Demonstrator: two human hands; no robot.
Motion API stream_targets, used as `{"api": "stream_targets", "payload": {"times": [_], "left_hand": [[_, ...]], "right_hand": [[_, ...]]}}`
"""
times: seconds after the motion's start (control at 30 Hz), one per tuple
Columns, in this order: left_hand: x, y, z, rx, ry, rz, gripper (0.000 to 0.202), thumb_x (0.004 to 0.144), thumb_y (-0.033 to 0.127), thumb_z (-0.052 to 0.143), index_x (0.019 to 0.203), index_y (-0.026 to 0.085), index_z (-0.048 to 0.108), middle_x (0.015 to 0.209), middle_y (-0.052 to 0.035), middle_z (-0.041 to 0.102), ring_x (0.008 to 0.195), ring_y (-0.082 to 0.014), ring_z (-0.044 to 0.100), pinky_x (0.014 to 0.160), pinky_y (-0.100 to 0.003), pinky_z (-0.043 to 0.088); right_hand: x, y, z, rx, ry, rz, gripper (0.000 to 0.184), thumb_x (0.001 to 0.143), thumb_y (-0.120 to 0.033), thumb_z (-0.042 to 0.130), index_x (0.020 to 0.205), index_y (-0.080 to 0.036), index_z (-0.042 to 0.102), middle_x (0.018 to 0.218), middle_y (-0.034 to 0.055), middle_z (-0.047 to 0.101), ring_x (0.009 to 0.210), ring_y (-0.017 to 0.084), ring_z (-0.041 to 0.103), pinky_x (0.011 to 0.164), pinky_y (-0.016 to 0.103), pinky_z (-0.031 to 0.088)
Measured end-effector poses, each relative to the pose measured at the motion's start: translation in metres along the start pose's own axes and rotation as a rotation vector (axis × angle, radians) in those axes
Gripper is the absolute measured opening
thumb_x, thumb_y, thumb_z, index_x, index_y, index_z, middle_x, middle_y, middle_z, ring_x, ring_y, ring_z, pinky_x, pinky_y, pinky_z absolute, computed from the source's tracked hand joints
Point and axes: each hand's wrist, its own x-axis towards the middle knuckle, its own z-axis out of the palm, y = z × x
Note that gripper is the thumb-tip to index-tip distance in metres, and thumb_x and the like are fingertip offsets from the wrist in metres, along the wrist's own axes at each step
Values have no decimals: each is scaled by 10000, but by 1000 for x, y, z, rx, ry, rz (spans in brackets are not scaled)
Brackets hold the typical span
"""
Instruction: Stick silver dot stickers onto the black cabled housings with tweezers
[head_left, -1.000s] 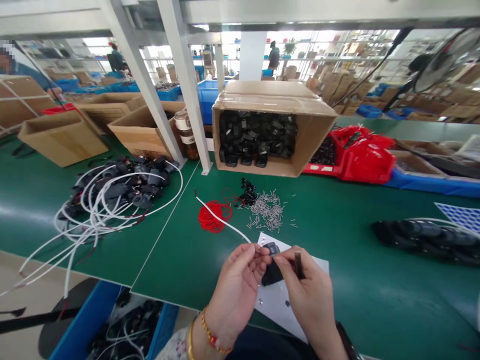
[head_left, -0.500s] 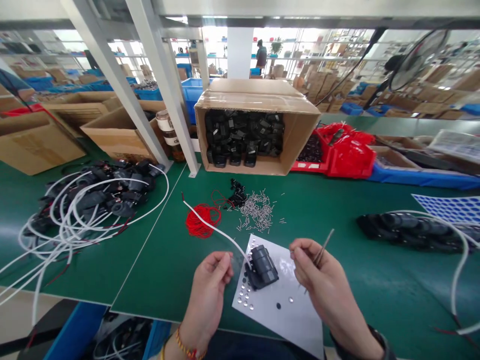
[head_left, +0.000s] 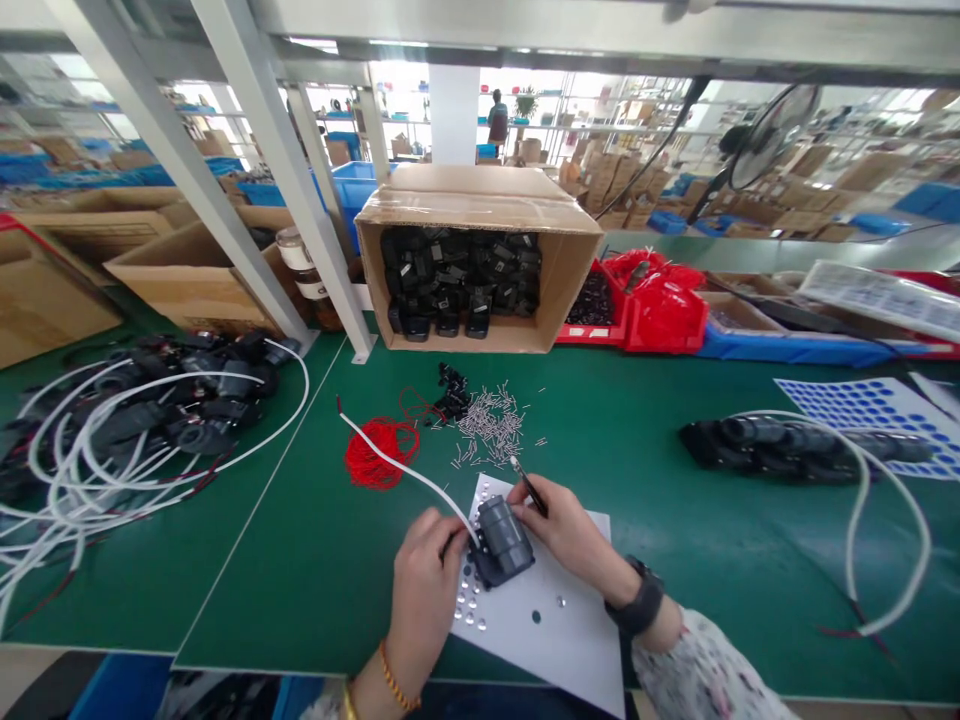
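A dark grey plastic housing (head_left: 505, 538) with a ribbed round body lies on a white sheet (head_left: 577, 640). From its left side a white cable (head_left: 405, 466) runs up and left to bare red and dark wire ends. My left hand (head_left: 426, 570) is closed at the housing's left edge, by the cable's base; its fingertips are partly hidden. My right hand (head_left: 559, 522) holds thin tweezers (head_left: 531, 488) slanting up and left, its fingers against the housing's upper right side. Small clear round pieces (head_left: 471, 602) and a dark disc (head_left: 536, 617) sit on the sheet.
Beyond the sheet lie metal pins (head_left: 491, 425), a red wire coil (head_left: 381, 452) and small black parts (head_left: 452, 392). A carton (head_left: 480, 205) of black housings stands behind. Cabled housings (head_left: 202, 400) are heaped left; more housings (head_left: 795, 448) line up right. A metal post (head_left: 289, 160) rises left.
Both hands have come in to the housing: the left to its cable side, the right leftward to its upper right. The tweezers now tilt up and left. The camera view has shifted.
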Motion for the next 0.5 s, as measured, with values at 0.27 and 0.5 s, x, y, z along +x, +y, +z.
{"api": "stream_targets", "payload": {"times": [0.27,0.5], "left_hand": [[-2,-4,0,34,25,60,222,903,206,452,859,191,670,697,-24,532,665,-172,520,613,-264,414],[8,4,-10,-12,-37,-39,189,857,247,537,742,195,678,643,-2,522,588,-151,510,551,-248,398]], "right_hand": [[-9,13,-2,-193,-25,-219,278,775,-18,456,870,-189,654,896,47,692,851,170,630,760,289,479],[-16,12,-3,-233,-34,-206,309,782,-33,466,906,-200,694,903,39,722,844,178,672,747,278,524]]}}
